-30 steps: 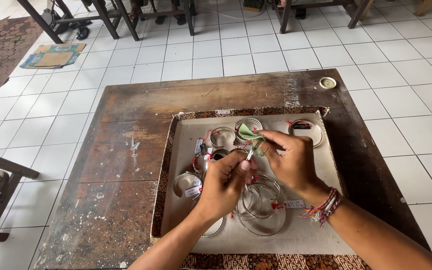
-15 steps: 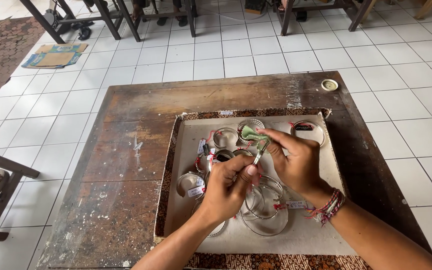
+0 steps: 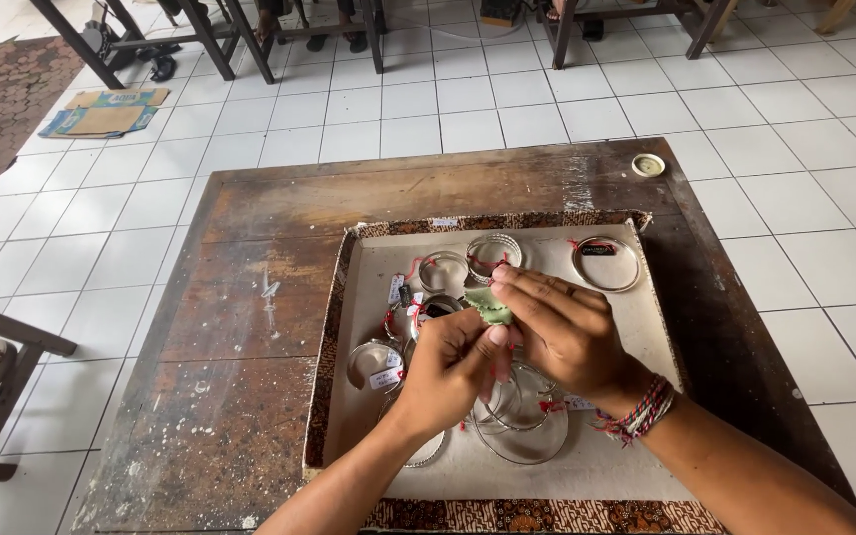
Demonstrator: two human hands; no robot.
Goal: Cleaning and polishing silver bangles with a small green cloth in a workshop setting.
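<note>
Over the middle of a patterned-edge tray (image 3: 651, 297) of silver bangles (image 3: 522, 426), the right hand (image 3: 562, 332) pinches a small green cloth (image 3: 488, 307) just above the left hand (image 3: 453, 367), whose fingers are curled around something hidden.

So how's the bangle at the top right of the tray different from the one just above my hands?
The top-right bangle lies alone, clear of both hands, with a dark tag inside its ring. The bangle above the hands looks smaller, sits close beside another bangle, and the right hand nearly reaches it. Both are silvery rings with red thread, lying flat on the pale tray.
</note>
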